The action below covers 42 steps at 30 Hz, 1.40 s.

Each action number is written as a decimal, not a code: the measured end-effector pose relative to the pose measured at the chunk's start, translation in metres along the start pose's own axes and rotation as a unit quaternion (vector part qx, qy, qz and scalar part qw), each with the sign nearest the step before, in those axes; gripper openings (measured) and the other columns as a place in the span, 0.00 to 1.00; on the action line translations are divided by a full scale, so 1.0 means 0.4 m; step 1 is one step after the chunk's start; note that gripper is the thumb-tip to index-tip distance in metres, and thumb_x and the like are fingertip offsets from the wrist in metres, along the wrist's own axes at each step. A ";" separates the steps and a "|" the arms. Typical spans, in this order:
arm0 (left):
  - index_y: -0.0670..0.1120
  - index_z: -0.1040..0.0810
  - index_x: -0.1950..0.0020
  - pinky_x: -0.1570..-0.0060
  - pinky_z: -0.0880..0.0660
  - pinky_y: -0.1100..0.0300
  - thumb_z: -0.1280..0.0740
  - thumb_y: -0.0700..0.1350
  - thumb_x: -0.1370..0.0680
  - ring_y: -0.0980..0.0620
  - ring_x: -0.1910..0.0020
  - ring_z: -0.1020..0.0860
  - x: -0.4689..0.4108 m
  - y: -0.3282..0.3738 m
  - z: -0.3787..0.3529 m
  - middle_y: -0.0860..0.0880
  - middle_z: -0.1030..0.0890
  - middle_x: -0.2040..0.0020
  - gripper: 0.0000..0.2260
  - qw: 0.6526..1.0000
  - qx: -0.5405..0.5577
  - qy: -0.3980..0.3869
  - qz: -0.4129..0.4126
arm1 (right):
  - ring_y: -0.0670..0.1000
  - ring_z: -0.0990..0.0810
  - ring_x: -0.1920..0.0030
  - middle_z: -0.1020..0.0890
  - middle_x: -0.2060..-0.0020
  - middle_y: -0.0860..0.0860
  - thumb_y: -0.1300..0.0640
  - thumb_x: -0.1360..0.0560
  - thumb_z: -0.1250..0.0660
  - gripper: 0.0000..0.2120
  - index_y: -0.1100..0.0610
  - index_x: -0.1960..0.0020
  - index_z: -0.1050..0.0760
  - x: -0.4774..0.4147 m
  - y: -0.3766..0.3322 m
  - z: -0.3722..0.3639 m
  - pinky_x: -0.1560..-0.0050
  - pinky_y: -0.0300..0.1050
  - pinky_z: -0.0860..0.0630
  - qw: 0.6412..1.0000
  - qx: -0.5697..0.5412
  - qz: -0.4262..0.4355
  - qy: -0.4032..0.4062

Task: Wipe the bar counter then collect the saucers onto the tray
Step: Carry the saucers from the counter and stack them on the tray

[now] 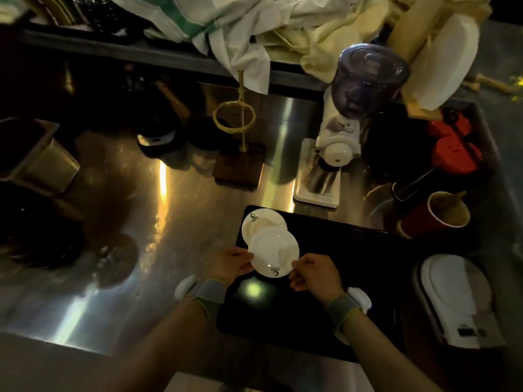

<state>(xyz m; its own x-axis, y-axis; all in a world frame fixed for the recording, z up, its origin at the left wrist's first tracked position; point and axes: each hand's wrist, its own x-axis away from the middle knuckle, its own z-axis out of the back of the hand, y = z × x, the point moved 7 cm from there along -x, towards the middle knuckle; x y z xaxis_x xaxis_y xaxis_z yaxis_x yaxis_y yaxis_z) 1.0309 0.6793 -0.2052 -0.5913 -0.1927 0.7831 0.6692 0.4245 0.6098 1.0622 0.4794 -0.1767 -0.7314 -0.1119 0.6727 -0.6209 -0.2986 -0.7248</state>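
A black tray [353, 278] lies on the steel bar counter [169, 222], right of centre. One white saucer [261, 222] rests at the tray's far left corner. A second white saucer [273, 250] partly overlaps it from the near side, held over the tray's left edge. My left hand [232, 263] pinches its left rim and my right hand [314, 273] pinches its right rim. Both wrists wear grey bands with white pods.
A brass dripper stand [240, 131] on a wooden base and a white coffee grinder [339, 137] stand behind the tray. A red cup [441, 213] and red canisters [455, 151] sit at right, a white scale [461, 301] at near right. Cloths [240, 32] hang from the shelf above.
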 end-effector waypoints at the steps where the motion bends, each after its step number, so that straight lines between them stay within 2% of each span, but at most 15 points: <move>1: 0.39 0.25 0.61 0.68 0.20 0.62 0.36 0.30 0.24 0.48 0.61 0.23 -0.010 0.003 0.003 0.42 0.23 0.60 0.08 1.000 0.010 0.000 -0.002 | 0.52 0.22 0.77 0.20 0.70 0.60 0.66 0.22 0.36 0.08 0.65 0.60 0.26 -0.006 -0.005 -0.005 0.76 0.41 0.23 1.000 0.001 -0.003 0.000; 6: 0.38 0.27 0.63 0.72 0.21 0.64 0.35 0.30 0.24 0.49 0.62 0.23 -0.061 0.027 0.027 0.42 0.24 0.61 0.09 1.000 0.018 0.019 -0.012 | 0.49 0.23 0.80 0.21 0.70 0.60 0.66 0.22 0.36 0.10 0.63 0.62 0.27 -0.047 -0.036 -0.037 0.78 0.39 0.24 1.000 -0.007 -0.005 -0.001; 11: 0.39 0.28 0.64 0.77 0.25 0.68 0.36 0.30 0.24 0.55 0.74 0.23 -0.093 0.059 0.025 0.41 0.27 0.66 0.10 0.999 -0.005 0.014 -0.050 | 0.48 0.23 0.80 0.21 0.70 0.60 0.66 0.22 0.37 0.10 0.63 0.62 0.27 -0.079 -0.060 -0.048 0.78 0.38 0.24 1.000 0.000 0.002 0.003; 15: 0.39 0.26 0.65 0.74 0.22 0.66 0.33 0.30 0.26 0.49 0.66 0.24 -0.115 0.060 0.035 0.42 0.24 0.65 0.09 0.997 -0.009 0.048 -0.058 | 0.48 0.23 0.80 0.21 0.70 0.59 0.66 0.22 0.36 0.11 0.63 0.63 0.27 -0.098 -0.063 -0.049 0.78 0.38 0.24 1.000 0.011 0.003 0.007; 20: 0.39 0.25 0.64 0.75 0.23 0.67 0.31 0.31 0.26 0.49 0.67 0.24 -0.129 0.065 0.040 0.42 0.24 0.65 0.08 0.996 -0.012 0.058 -0.059 | 0.47 0.23 0.81 0.21 0.70 0.59 0.65 0.22 0.35 0.11 0.62 0.63 0.26 -0.117 -0.053 -0.052 0.79 0.38 0.24 1.000 0.015 -0.002 0.011; 23: 0.38 0.25 0.64 0.77 0.25 0.68 0.30 0.33 0.26 0.55 0.76 0.23 -0.129 0.067 0.043 0.42 0.25 0.66 0.07 0.996 -0.033 0.063 -0.056 | 0.48 0.23 0.81 0.21 0.70 0.59 0.64 0.22 0.34 0.11 0.62 0.63 0.26 -0.127 -0.050 -0.051 0.79 0.38 0.24 1.000 0.017 -0.004 0.016; 25: 0.36 0.24 0.61 0.80 0.28 0.69 0.30 0.34 0.26 0.59 0.83 0.26 -0.129 0.067 0.045 0.42 0.26 0.67 0.05 0.996 -0.033 0.064 -0.052 | 0.48 0.22 0.81 0.20 0.70 0.59 0.63 0.23 0.34 0.11 0.61 0.64 0.26 -0.131 -0.050 -0.049 0.79 0.38 0.24 0.999 0.021 -0.002 0.025; 27: 0.35 0.25 0.57 0.81 0.28 0.68 0.29 0.34 0.26 0.59 0.84 0.27 -0.129 0.067 0.046 0.42 0.26 0.67 0.05 0.996 -0.024 0.069 -0.047 | 0.49 0.22 0.80 0.20 0.71 0.59 0.62 0.23 0.33 0.11 0.61 0.64 0.25 -0.134 -0.047 -0.049 0.79 0.38 0.24 0.999 0.020 -0.002 0.033; 29: 0.37 0.25 0.60 0.81 0.26 0.67 0.29 0.35 0.26 0.60 0.83 0.26 -0.122 0.061 0.047 0.43 0.24 0.70 0.07 0.996 -0.013 0.076 -0.040 | 0.48 0.22 0.81 0.20 0.71 0.58 0.62 0.23 0.33 0.11 0.61 0.64 0.25 -0.134 -0.041 -0.048 0.79 0.39 0.24 0.999 0.013 -0.001 0.039; 31: 0.40 0.26 0.64 0.80 0.25 0.67 0.29 0.37 0.26 0.60 0.83 0.26 -0.112 0.057 0.046 0.48 0.22 0.77 0.09 0.997 -0.007 0.070 -0.033 | 0.48 0.22 0.81 0.20 0.71 0.58 0.61 0.23 0.32 0.11 0.61 0.64 0.25 -0.130 -0.035 -0.044 0.78 0.39 0.23 0.999 0.009 0.000 0.041; 33: 0.41 0.26 0.65 0.79 0.25 0.68 0.29 0.39 0.25 0.60 0.83 0.26 -0.099 0.054 0.043 0.52 0.23 0.81 0.10 0.998 -0.003 0.053 -0.022 | 0.48 0.22 0.81 0.20 0.71 0.58 0.60 0.23 0.32 0.10 0.61 0.62 0.25 -0.121 -0.024 -0.039 0.78 0.39 0.23 0.999 -0.007 0.001 0.038; 36: 0.41 0.26 0.62 0.77 0.24 0.68 0.31 0.40 0.24 0.59 0.80 0.23 -0.075 0.044 0.050 0.49 0.21 0.76 0.09 0.999 -0.009 0.040 -0.017 | 0.47 0.22 0.80 0.20 0.71 0.57 0.60 0.23 0.32 0.09 0.62 0.61 0.25 -0.107 -0.013 -0.029 0.77 0.39 0.23 0.999 -0.021 0.003 0.033; 39: 0.40 0.25 0.58 0.70 0.22 0.66 0.32 0.40 0.23 0.52 0.67 0.21 -0.043 0.030 0.063 0.44 0.21 0.64 0.06 0.995 -0.035 0.053 -0.074 | 0.47 0.23 0.80 0.20 0.70 0.58 0.61 0.23 0.33 0.08 0.61 0.60 0.26 -0.085 0.004 -0.018 0.77 0.40 0.23 0.999 -0.028 0.004 0.025; 40: 0.40 0.25 0.57 0.70 0.23 0.66 0.31 0.40 0.23 0.52 0.67 0.21 -0.032 0.023 0.063 0.45 0.21 0.64 0.05 0.995 -0.037 0.046 -0.080 | 0.48 0.23 0.79 0.21 0.69 0.58 0.61 0.23 0.33 0.08 0.61 0.60 0.26 -0.077 0.014 -0.011 0.76 0.40 0.23 0.999 -0.032 0.004 0.023; 42: 0.41 0.26 0.58 0.77 0.26 0.68 0.30 0.40 0.24 0.57 0.75 0.23 -0.013 0.000 0.057 0.48 0.23 0.69 0.06 0.996 -0.037 0.038 -0.067 | 0.50 0.22 0.76 0.20 0.68 0.57 0.61 0.23 0.33 0.07 0.60 0.59 0.25 -0.058 0.034 0.010 0.75 0.41 0.24 0.999 -0.035 0.011 0.018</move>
<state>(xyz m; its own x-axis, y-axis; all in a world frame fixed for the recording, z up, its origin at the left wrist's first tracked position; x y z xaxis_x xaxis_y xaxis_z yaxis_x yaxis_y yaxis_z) 1.0236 0.7006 -0.2120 -0.6444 -0.3102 0.6989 0.6193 0.3244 0.7150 1.0720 0.4740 -0.2016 -0.7546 -0.0830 0.6509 -0.6214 -0.2284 -0.7495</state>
